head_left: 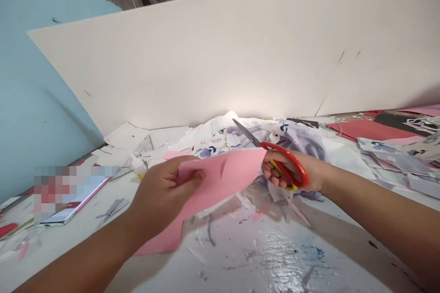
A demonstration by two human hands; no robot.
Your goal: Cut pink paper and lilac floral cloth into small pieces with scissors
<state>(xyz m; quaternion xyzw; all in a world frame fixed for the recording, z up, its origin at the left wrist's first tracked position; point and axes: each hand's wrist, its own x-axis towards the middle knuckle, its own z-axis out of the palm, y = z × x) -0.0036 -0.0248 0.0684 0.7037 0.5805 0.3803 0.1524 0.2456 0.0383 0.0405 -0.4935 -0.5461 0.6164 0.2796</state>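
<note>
Someone's left hand (pixel 168 187) is closed around a pink sheet (pixel 220 181), thumb pressed on its face, holding it up over the littered white table (pixel 240 261). Across from it, the right hand (pixel 278 171) grips red-handled scissors (pixel 288 162), their metal tip pointing up and leftward beyond the sheet's corner. Behind them lies rumpled floral cloth (pixel 302 139); a phone (pixel 82 199) rests off to the left.

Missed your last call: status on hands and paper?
Left hand gripping pink paper. Right hand holding scissors by its edge. Fabric heaped behind, scraps scattered about.
</note>
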